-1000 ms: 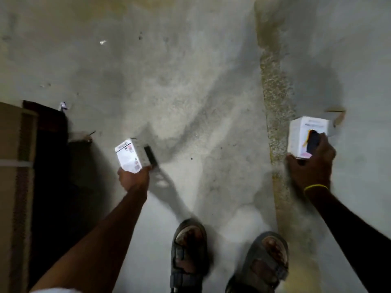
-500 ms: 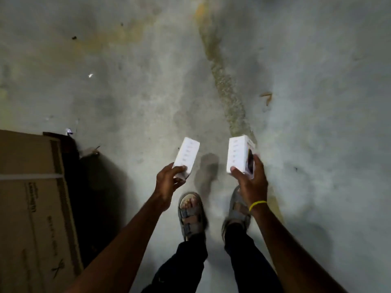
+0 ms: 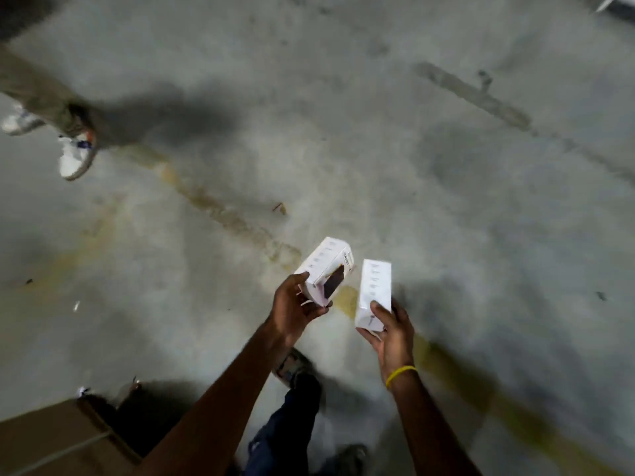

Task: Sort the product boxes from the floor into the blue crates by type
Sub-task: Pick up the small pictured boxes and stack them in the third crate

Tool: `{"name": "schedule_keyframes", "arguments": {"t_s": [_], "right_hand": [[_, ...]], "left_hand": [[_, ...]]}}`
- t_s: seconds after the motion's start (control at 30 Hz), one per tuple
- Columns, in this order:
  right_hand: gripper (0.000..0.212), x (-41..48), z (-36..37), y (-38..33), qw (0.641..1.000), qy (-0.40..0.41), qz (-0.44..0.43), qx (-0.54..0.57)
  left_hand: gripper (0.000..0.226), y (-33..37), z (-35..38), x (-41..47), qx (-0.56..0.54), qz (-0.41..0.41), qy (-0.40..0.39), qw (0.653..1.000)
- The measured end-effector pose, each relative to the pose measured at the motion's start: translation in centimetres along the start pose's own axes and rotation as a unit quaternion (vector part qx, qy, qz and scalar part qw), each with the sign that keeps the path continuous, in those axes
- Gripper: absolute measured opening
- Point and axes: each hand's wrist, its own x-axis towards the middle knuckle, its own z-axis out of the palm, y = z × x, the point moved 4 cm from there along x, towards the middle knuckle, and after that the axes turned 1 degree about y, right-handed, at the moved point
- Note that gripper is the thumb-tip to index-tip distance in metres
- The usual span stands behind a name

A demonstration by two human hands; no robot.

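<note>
Looking down through the head camera, both hands are full: the left hand (image 3: 295,309) grips the left box (image 3: 324,269) by its near end, thumb on the upper face and fingers curled beneath. The right hand (image 3: 391,333) clasps the right box (image 3: 374,290) likewise, thumb on top near the lower corner. Both boxes are held in the air over the floor (image 3: 446,201), up and to the right of the carton (image 3: 58,441). The left box is nearer the carton, and the two sit just beside each other without touching. No blue crate is in view. They look small, light and stiff, with a glossy white skin that is probably a little slippery. A hold across the narrow width nearer the middle should be steadier, and hard squeezing could dent corners. The left box shows a dark product picture and a line of print, too blurred to read. Each box bears a row of small grey marks, also illegible.
</note>
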Motion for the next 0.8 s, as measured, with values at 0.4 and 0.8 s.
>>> {"name": "schedule_keyframes", "arguments": {"t_s": [0.4, 0.8], "right_hand": [[0.051, -22.7, -27.8, -10.6, 0.932, 0.192, -0.225, 0.209], [0.058, -49.1, -50.9, -12.3, 0.715, 0.450, -0.429, 0.320]], "left_hand": [[0.058, -18.6, 23.9, -21.8, 0.185, -0.087, -0.272, 0.940], [0.070, -41.1, 39.7, -47.2, 0.306, -0.255, -0.532, 0.747]]}}
